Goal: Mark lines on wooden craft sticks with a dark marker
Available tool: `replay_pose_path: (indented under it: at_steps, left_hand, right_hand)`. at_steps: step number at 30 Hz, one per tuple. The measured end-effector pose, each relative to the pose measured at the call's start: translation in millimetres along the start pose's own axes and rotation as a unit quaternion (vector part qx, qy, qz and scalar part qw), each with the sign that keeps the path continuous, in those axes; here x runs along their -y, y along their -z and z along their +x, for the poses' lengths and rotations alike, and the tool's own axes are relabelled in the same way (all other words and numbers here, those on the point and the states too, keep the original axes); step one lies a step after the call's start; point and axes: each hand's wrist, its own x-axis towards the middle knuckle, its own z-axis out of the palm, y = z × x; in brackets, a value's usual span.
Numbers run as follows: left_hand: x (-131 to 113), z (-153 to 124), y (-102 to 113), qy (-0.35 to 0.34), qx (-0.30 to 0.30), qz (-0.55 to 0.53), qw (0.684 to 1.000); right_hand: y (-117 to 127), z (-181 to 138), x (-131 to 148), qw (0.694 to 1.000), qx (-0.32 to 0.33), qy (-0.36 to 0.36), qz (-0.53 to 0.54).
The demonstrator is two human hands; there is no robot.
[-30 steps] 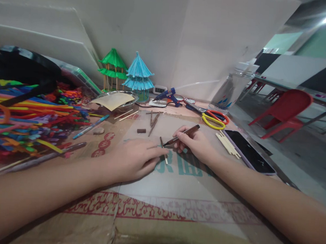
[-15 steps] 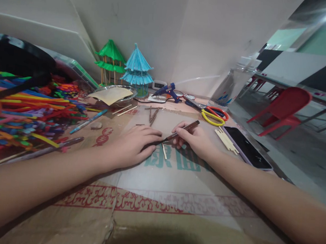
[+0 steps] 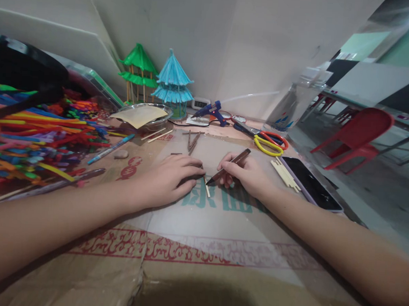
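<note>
My right hand (image 3: 243, 171) grips a brown marker (image 3: 236, 161), its dark tip low and touching or almost touching a short wooden stick (image 3: 208, 189) on the cardboard. The stick is pale at its near end and looks brown higher up. My left hand (image 3: 175, 179) lies palm down, its fingertips at the stick's far end, seemingly pinning it; that end is partly hidden. Just beyond my left hand are several brown-coloured sticks (image 3: 193, 143). A bundle of pale sticks (image 3: 285, 174) lies right of my right hand, beside a phone (image 3: 310, 183).
Colourful pipe cleaners (image 3: 37, 139) crowd the left side, near a blue pen (image 3: 110, 150). Along the back stand green (image 3: 138, 67) and blue (image 3: 174, 80) pagoda models, a glue gun (image 3: 211, 111), scissors (image 3: 268, 145) and a clear bottle (image 3: 287, 107). A red chair (image 3: 358, 133) stands beyond.
The marker tip has moved away from my left fingertips, toward me along the stick, and the marker is held a little steeper. My left hand has stayed nearly still.
</note>
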Motion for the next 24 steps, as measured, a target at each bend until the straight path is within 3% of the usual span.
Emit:
replay_pose_path:
  at_steps: [12,19,24]
  left_hand:
    - [-0.2,-1.2,1.5,-0.005,-0.004,0.001,1.000]
    - [-0.1,-1.5,1.4,-0.004,-0.002,0.000,1.000]
    - [-0.1,-0.9,1.3,-0.002,-0.005,-0.003,1.000]
  right_hand:
    - [-0.2,0.6,-1.3,1.000,-0.016,0.007,-0.007]
    - [1.1,-0.2,-2.9,1.000,0.020,-0.002,0.014]
    - [0.5,0.3,-2.3,1.000,-0.016,0.008,-0.001]
